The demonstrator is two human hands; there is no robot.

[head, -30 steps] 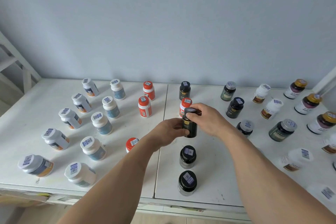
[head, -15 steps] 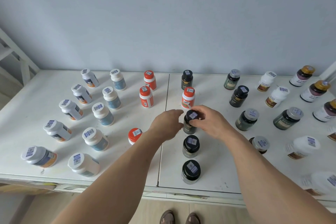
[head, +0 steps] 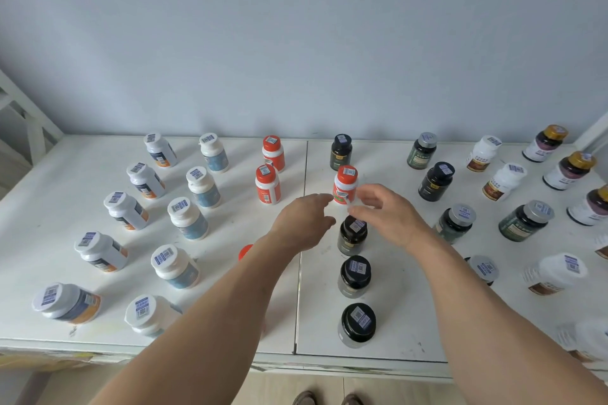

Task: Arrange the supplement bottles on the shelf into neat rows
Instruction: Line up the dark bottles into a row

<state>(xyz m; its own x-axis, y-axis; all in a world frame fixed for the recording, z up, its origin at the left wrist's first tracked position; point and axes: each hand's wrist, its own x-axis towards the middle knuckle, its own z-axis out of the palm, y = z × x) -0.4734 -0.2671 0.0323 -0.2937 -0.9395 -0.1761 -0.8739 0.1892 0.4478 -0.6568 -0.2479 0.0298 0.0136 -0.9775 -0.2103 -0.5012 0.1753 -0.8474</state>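
1. Two bare hands reach over a white shelf (head: 98,332) set against a pale blue wall (head: 296,43); both are loose and hold nothing.
2. The left hand (head: 304,222) hovers with fingers relaxed and extended, just left of a dark bottle (head: 352,237); whether it touches the bottle cannot be told.
3. The right hand (head: 386,214) hangs just above and right of that bottle, fingers lightly bent, with fingertips near the base of an orange-capped bottle (head: 345,184) standing just behind it.
4. The dark bottle stands upright as the far end of a near-to-far line of three black-capped jars, with the second jar (head: 353,276) and the nearest jar (head: 357,324) in front of it; a fourth black-capped bottle (head: 341,151) stands at the far edge, behind the orange-capped one.
5. Left of the seam in the shelf, five white-capped bottles with orange-trimmed labels run in a diagonal row, the nearest (head: 65,302) at the front left corner.
6. Beside them, five white-capped bottles with blue labels form a second row, the nearest (head: 148,314) partly behind the left forearm.
7. Two more orange-capped bottles (head: 268,184) stand near the far centre; one orange cap (head: 245,251) shows beside the left forearm.
8. On the right, mixed bottles stand loosely grouped: four silver-capped (head: 526,220), one black-capped (head: 437,181), three gold-capped (head: 570,169) and several white ones (head: 556,273), some blurred at the frame edge.
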